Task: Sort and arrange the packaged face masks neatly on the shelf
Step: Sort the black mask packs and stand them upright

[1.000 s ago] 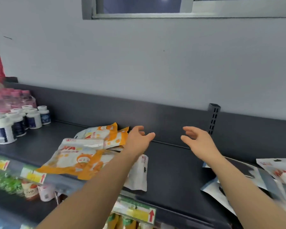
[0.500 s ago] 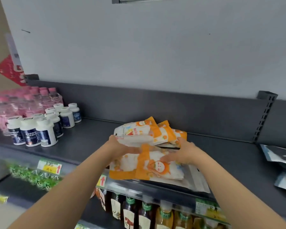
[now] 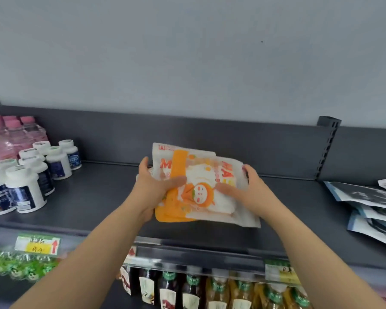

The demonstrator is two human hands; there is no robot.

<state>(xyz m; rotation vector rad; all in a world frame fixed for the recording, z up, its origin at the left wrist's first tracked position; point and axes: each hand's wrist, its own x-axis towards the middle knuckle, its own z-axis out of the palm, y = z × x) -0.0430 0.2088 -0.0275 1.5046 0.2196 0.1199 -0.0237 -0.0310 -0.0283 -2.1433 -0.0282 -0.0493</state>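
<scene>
Orange-and-white face mask packets (image 3: 198,186) sit bunched between the left hand (image 3: 153,186) and right hand (image 3: 247,190), fingers curled closed around each side, apparently to square the stack above the dark shelf (image 3: 94,197).

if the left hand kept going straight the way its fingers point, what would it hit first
Probably the dark back panel of the shelf. The left hand, gripping the orange mask packs, points up and away over bare shelf; nothing else shows in that line, though depth is unclear.

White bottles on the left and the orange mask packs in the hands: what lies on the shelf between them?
Nothing: in the head view, the shelf is bare between the white bottles and the orange packs.
</scene>
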